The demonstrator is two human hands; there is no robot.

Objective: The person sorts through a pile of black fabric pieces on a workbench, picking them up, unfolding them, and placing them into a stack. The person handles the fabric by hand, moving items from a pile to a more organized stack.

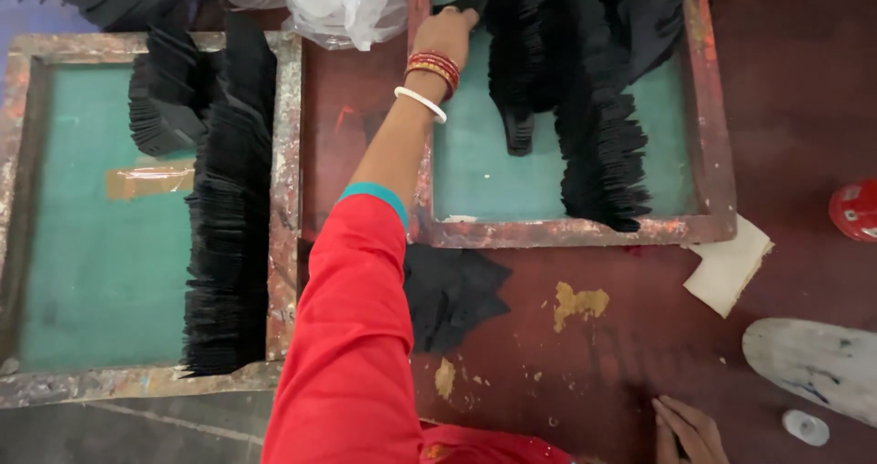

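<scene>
Two wooden screen frames with teal mesh lay on the dark red desk. One frame (283, 199) sat at the left edge; the other frame (566, 231) sat toward the far edge, right of the middle.

The left hand (446, 35), on an arm in a red sleeve with a teal cuff, reached to the far edge of the second frame. Its fingers were curled narrowly around the top of a fanned black stack (516, 62) of thin black pieces lying on that mesh. The wrist wore red bangles and one white bangle.

A second, longer black stack (603, 144) lay just to its right on the same frame. The left frame carried two more fanned black stacks: a short one (164, 108) near its far edge and a long one (228, 236) along its right rail. A flat black piece (452, 295) lay on the bare desk beside the sleeve.

The right hand (690, 432) rested flat and open on the desk at the near edge, holding nothing.

A clear plastic bag (343, 3) sat at the far edge, one white folded paper (729, 265) lay near the second frame's near right corner, and a red round container (856, 210) stood at the right edge.
</scene>
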